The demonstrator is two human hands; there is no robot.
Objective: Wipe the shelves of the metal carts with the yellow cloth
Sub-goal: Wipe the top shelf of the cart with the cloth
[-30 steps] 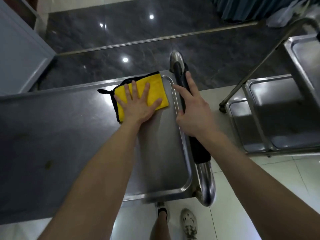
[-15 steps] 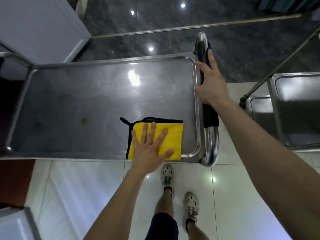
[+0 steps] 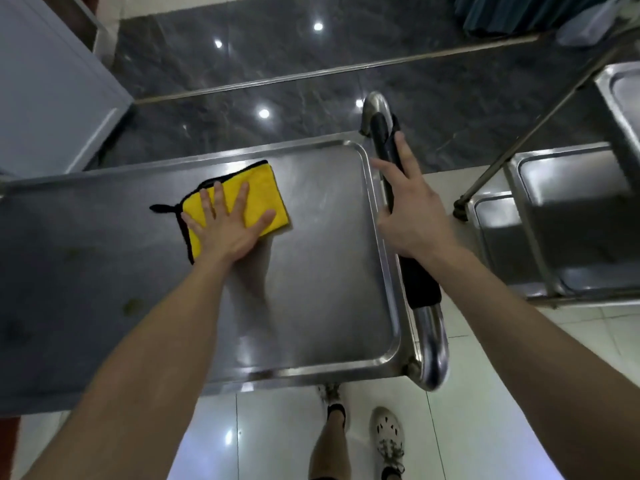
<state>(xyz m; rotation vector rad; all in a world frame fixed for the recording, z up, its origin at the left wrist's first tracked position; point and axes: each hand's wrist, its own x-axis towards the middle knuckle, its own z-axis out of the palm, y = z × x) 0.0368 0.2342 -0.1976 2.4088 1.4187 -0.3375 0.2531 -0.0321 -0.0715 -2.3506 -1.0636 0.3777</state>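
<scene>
Cloth (image 3: 266, 188) and left hand (image 3: 225, 230) have been swept away from the near edge of the shelf (image 3: 311, 289). They are now lying up by its far edge, and further from the handle (image 3: 420, 285) than half a second ago.

Head view: the left hand is pressing flat on the cloth with its fingers spread, and only the yellow margins and black trim are showing round it. The right hand (image 3: 412, 216) is resting along the handle's black sleeve, thumb reaching towards the shelf rim and the visible fingers lying straight. Whether the hidden ones are curling under, I cannot tell. A second cart (image 3: 554, 237) is standing beyond the handle, apart from this one.

The step in hand looks like wiping the top shelf in back-and-forth strokes while the other hand is steadying the cart. The stretch nearest the handle is looking streaked, as if wiped. The part far from the handle is carrying dull spots (image 3: 131, 304), so it is probably not done.

The next move is likely calling for firm flat pressure, drawing the cloth back towards the person and stepping each pass further from the handle.
</scene>
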